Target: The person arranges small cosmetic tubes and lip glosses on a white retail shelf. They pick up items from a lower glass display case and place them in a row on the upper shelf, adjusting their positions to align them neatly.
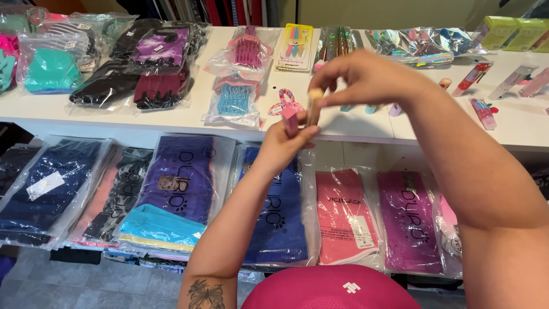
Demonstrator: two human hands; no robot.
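My left hand (284, 140) is raised over the front edge of the white table (354, 123) and grips a small pink tube (290, 119) upright. Just above and to the right, my right hand (366, 77) pinches a tan, cork-like cap (315, 94) with a slim wand below it, right beside the top of the pink tube. Whether the cap touches the tube I cannot tell. My right forearm crosses the right side of the view.
The table carries bagged gloves (160, 86), bagged combs (234, 100), a yellow card pack (294, 46), shiny foil packs (423, 46), green boxes (514, 31) and small pink tubes (483, 111). A lower shelf holds bagged garments (177, 183). A pink cap brim (331, 286) fills the bottom.
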